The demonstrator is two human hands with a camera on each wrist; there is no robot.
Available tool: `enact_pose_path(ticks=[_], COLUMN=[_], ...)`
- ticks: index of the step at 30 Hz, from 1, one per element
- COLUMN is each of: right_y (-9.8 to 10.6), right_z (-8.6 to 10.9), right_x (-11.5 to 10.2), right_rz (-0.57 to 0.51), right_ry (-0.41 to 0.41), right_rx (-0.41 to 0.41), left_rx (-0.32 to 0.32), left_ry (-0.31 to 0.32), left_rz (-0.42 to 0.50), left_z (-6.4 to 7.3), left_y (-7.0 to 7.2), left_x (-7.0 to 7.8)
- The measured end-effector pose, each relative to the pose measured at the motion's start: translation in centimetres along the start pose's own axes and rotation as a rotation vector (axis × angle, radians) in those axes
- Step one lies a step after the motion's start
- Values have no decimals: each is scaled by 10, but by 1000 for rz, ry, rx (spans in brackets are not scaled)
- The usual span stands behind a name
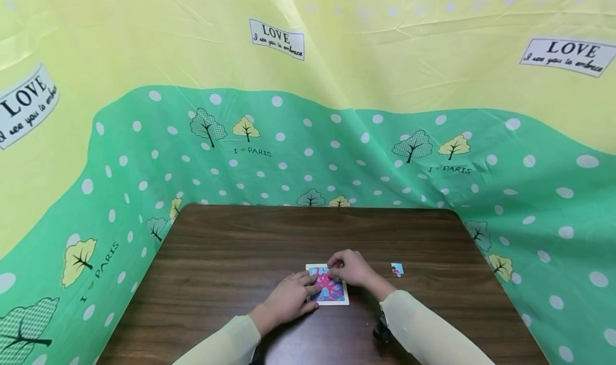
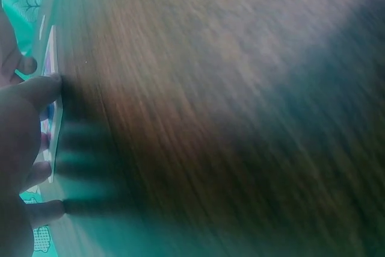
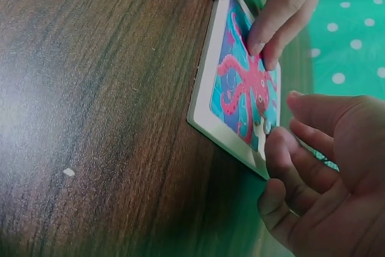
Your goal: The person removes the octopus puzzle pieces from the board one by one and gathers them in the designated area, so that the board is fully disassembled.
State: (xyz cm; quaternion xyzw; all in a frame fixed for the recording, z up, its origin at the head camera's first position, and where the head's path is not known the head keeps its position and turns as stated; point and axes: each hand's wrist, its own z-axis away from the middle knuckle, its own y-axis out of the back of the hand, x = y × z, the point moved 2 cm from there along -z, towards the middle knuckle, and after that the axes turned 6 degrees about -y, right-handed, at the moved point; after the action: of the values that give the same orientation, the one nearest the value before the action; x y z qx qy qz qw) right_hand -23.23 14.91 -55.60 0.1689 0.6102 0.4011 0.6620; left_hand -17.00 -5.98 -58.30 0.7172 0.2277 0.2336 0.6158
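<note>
A small jigsaw puzzle (image 1: pixel 329 291) in a white frame, picturing a pink octopus on blue, lies on the table. My left hand (image 1: pixel 287 298) rests on its left side with extended fingers, the thumb near the lower edge. At the upper right part of the puzzle is my right hand (image 1: pixel 353 269), its fingers bent. In the right wrist view, the thumb and index finger of the right hand (image 3: pixel 337 167) stand apart, with no piece visible between them. Beside these fingers, a pale bare gap (image 3: pixel 261 133) shows in the picture. One loose puzzle piece (image 1: pixel 397 269) lies right of the frame.
The dark wood-grain table (image 1: pixel 231 247) extends around the puzzle. A green and yellow printed cloth (image 1: pixel 308 140) hangs behind and along both sides. A tiny whitish bit (image 3: pixel 69 172) lies on the tabletop. A black device (image 1: pixel 382 330) sits under the right wrist.
</note>
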Motion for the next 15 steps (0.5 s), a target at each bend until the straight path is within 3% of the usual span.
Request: enact_pose_path(ticks=[15], right_y=[-8], right_z=[-9], right_x=[0], right_rz=[-21], right_ry=[-41], right_rx=[54], left_rx=[-11], left_ry=[8], left_rz=[10], left_z=[2], left_y=[-5], left_x=[0])
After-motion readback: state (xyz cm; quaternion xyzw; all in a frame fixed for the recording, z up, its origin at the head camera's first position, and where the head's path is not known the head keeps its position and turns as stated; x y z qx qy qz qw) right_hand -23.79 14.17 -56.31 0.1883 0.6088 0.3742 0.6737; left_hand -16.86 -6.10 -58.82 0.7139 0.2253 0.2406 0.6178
